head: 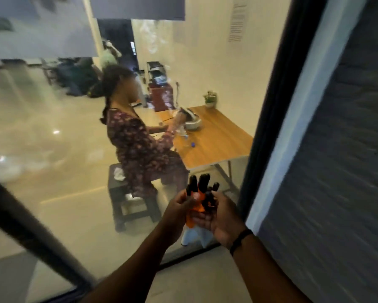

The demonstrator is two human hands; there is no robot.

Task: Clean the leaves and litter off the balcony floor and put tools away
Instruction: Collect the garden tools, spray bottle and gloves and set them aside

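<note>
Beyond the glass, a wooden desk (223, 136) stands against the pale wall on thin metal legs. On its top: a small potted plant (210, 99) at the far corner by the wall; a white rounded appliance (191, 121) near the middle of the far side; a small blue object (193, 145) toward the near edge, type indistinct. A pale glossy floor (52, 149) carries the desk and a dark low stool (131, 202). A crumpled white item (119, 173) lies on the stool top.

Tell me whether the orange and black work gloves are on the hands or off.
Off. Both hands are bare: the left hand and right hand hold the orange and black work gloves between them, black glove tips pointing up.
</note>
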